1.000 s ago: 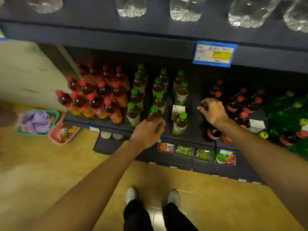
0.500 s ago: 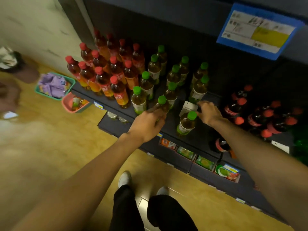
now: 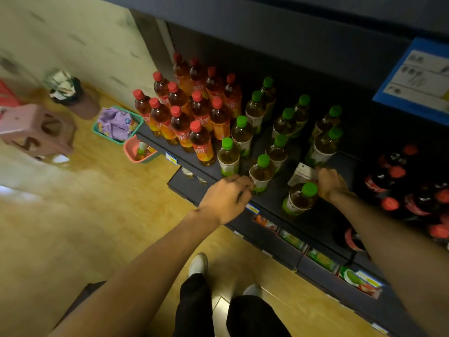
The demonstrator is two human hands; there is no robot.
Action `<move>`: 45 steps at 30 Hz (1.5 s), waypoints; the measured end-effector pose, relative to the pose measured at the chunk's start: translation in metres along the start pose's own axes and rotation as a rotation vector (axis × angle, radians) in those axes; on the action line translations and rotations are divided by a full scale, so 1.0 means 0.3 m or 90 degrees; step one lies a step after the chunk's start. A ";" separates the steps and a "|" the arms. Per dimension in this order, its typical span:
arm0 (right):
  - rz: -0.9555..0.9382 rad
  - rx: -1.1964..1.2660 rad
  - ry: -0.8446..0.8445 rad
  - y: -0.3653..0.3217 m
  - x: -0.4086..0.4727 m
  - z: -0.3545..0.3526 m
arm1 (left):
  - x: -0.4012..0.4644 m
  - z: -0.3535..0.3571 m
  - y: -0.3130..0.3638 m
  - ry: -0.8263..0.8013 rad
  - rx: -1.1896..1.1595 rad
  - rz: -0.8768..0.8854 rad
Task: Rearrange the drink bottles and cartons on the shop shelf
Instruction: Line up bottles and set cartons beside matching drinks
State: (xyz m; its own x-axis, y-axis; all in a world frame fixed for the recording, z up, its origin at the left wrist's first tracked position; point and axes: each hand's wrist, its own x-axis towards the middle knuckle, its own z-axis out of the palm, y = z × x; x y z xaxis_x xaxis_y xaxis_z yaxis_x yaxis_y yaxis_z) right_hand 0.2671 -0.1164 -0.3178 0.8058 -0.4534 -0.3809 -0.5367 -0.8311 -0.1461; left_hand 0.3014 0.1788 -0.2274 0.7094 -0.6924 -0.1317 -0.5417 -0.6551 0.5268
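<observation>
At the left of centre of the frame, the left hand (image 3: pixel 227 199) is seen at the front edge of the shop shelf (image 3: pixel 272 203), its fingers curled at the base of an upright green-capped bottle (image 3: pixel 261 173); whether the bottle is actually gripped cannot be told, since the fingertips are hidden behind the knuckles. Just to the right, nearer the shelf edge, a second green-capped bottle (image 3: pixel 301 199) is seen standing alone, tilted slightly toward the camera, its long axis near vertical. The right hand (image 3: pixel 330 182) is found immediately right of its cap, fingers bent around a small white card (image 3: pixel 303 172) lying behind the bottle. The lone bottle is thus judged closer to the right hand, and a short leftward reach would be called for
</observation>
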 end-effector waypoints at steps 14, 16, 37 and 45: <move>-0.031 0.166 0.194 0.099 -0.222 -0.162 | 0.010 -0.058 0.095 -0.027 0.032 0.105; -0.021 0.203 0.236 0.098 -0.284 -0.206 | 0.013 -0.077 0.119 -0.039 0.032 0.134; 0.301 0.369 0.646 -0.167 -1.168 -0.228 | -0.082 -0.036 0.431 -0.083 -0.123 0.480; 0.501 0.309 0.706 -0.040 -1.571 -0.194 | -0.234 0.139 0.709 -0.203 -0.202 0.634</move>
State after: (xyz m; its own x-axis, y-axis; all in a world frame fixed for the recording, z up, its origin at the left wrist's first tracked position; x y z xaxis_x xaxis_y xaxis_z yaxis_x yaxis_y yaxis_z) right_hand -0.0916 0.0884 -0.0834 -0.0794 -0.9331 0.3508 -0.7734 -0.1644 -0.6122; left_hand 0.1176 0.0754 -0.1413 -0.1568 -0.9454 0.2857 -0.6346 0.3181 0.7043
